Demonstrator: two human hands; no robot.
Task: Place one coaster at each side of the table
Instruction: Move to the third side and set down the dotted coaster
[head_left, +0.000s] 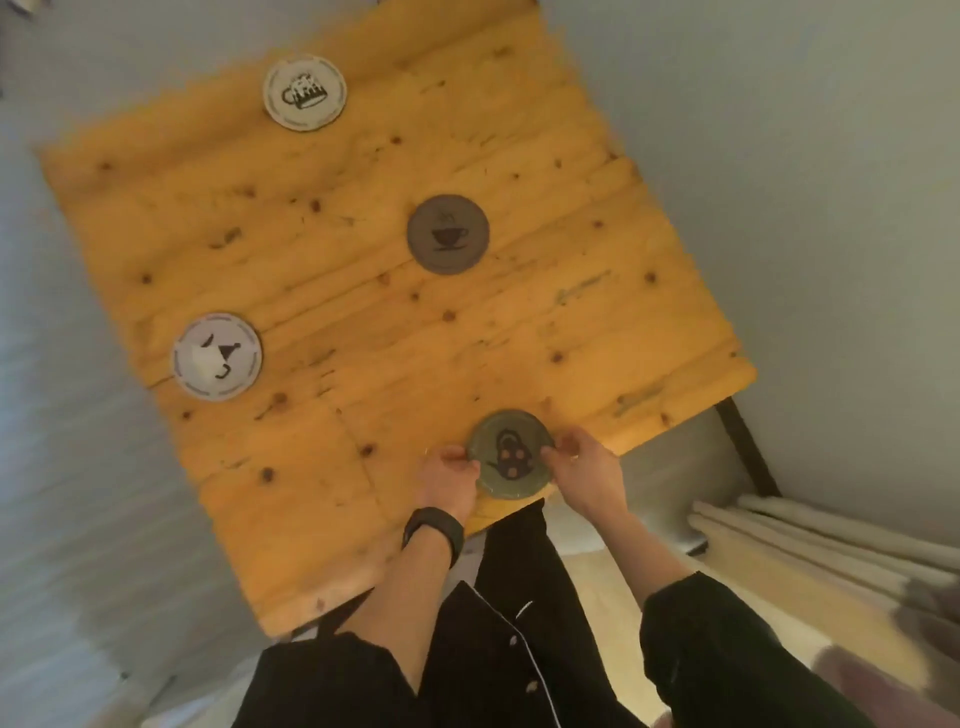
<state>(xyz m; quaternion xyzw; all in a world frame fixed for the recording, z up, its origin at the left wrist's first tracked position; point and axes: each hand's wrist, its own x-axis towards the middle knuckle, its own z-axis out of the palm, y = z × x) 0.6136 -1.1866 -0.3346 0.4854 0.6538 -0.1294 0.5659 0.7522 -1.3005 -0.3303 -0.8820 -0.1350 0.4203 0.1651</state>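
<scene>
Green coaster (511, 453) pinched at opposite edges between left fingers (457, 457) and right fingers (563, 452)

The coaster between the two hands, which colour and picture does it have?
The coaster is green with a dark teapot picture, seen in the head view.

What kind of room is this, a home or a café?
Probably a home, though I can't be sure: a small wooden table on a plain grey floor, drink-themed coasters such as the green coaster, and rolled paper or fabric stored beside it.

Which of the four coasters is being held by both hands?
The green coaster with the teapot design, at the table's near edge; the left hand and right hand pinch its sides.
</scene>
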